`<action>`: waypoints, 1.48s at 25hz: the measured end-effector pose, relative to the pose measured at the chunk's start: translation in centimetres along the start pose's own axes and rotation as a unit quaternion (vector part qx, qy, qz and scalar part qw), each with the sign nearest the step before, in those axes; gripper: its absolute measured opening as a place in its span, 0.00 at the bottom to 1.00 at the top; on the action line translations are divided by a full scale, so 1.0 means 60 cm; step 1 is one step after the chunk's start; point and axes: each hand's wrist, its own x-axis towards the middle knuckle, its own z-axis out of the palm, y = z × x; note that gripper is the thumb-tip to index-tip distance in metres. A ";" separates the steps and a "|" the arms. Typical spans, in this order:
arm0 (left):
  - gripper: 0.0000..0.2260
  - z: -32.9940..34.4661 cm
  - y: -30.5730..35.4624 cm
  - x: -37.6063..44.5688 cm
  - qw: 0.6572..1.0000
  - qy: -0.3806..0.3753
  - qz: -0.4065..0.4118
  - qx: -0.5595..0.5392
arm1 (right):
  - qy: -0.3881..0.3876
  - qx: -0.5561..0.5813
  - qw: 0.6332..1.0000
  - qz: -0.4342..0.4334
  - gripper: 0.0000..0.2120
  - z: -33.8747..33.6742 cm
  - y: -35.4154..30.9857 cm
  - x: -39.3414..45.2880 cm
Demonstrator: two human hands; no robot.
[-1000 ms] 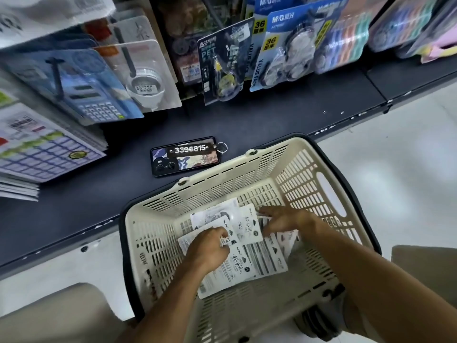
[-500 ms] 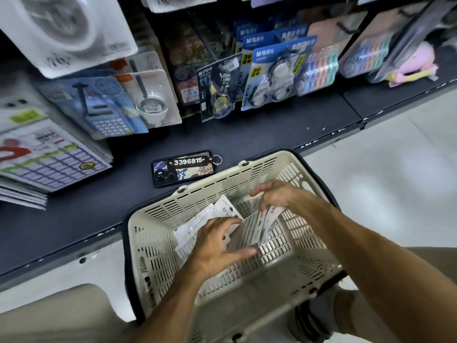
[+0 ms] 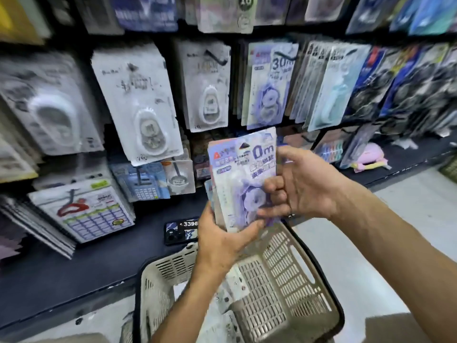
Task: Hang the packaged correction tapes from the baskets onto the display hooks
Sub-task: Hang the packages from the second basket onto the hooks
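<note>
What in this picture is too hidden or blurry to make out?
All in the head view:
- How many packs are in the purple correction tape stack: the front pack and both hands, left hand and right hand, cover the rest.
- The phone on the shelf: the left hand hides its right end.
- What is left in the basket: the forearms cover much of it.
- Print on the hanging white packs: motion blur.
</note>
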 end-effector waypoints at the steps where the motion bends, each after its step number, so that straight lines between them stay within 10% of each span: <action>1: 0.31 0.001 0.019 0.007 1.000 0.007 -0.007 -0.026 | 0.033 -0.021 0.998 -0.057 0.16 0.017 -0.003 -0.010; 4: 0.25 0.001 0.076 0.032 0.998 0.001 -0.013 -0.066 | 0.208 -0.269 0.889 -0.306 0.16 0.037 0.013 -0.032; 6: 0.27 -0.006 0.117 0.049 0.997 -0.029 -0.016 -0.068 | 0.179 -0.389 0.825 -0.369 0.25 0.039 0.029 -0.043; 10: 0.33 -0.018 0.193 0.071 0.992 -0.121 0.004 -0.037 | 0.135 -0.225 0.882 -0.392 0.38 0.044 0.018 -0.050; 15: 0.30 -0.039 0.263 0.109 0.980 -0.195 0.021 0.019 | 0.072 -0.094 0.910 -0.397 0.28 0.051 -0.010 -0.027; 37: 0.27 -0.053 0.269 0.142 0.989 -0.139 -0.029 -0.029 | 0.356 0.009 0.849 -0.390 0.10 -0.081 -0.083 -0.032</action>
